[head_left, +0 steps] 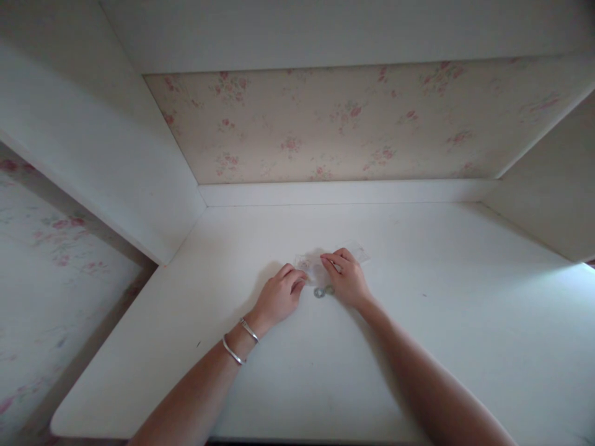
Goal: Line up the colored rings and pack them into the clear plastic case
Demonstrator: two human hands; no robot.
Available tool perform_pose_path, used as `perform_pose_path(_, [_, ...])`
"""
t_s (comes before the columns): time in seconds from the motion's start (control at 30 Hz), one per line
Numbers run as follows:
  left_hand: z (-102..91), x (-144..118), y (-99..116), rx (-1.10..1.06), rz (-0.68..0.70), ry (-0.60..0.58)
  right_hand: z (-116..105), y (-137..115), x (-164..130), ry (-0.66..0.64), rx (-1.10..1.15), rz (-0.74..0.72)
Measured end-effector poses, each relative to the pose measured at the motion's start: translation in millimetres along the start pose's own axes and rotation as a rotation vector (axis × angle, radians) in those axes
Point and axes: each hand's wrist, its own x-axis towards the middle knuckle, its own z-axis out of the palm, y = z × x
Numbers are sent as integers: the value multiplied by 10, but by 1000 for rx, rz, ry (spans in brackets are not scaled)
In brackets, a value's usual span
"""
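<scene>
My left hand (281, 293) pinches the near left edge of a small clear plastic bag (313, 271) on the white desk. Thumb and fingertips of my right hand (346, 277) are pressed together over the bag's right side. Small contents show faintly inside the bag, too unclear to name. Just below it, between my hands, lie two small greenish-grey rings (318, 292), the right one partly behind my right hand. A second clear plastic piece (357, 251) lies flat beyond my right hand. Two silver bracelets circle my left wrist.
The white desk (260, 396) has a rounded front left corner. A white side panel (116, 155) rises at left, another (553, 167) at right. Flowered wallpaper (320, 130) covers the back wall beneath an overhanging white board (325, 37).
</scene>
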Motion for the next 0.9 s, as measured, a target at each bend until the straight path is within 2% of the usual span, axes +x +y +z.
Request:
perform_pose_path(0.13, [-50, -23, 78, 59, 64, -35, -92, 92, 1, 94, -6, 59])
perform_pose_path(0.27, [-53, -50, 178, 154, 169, -95, -150, 134, -24, 103, -9, 109])
perform_pose_path(0.63, [60, -20, 275, 290, 232, -167, -151, 70, -81, 37, -52, 84])
perform_pose_path(0.9, [93, -26, 259, 248, 204, -149, -216, -15, -98, -140, -233, 33])
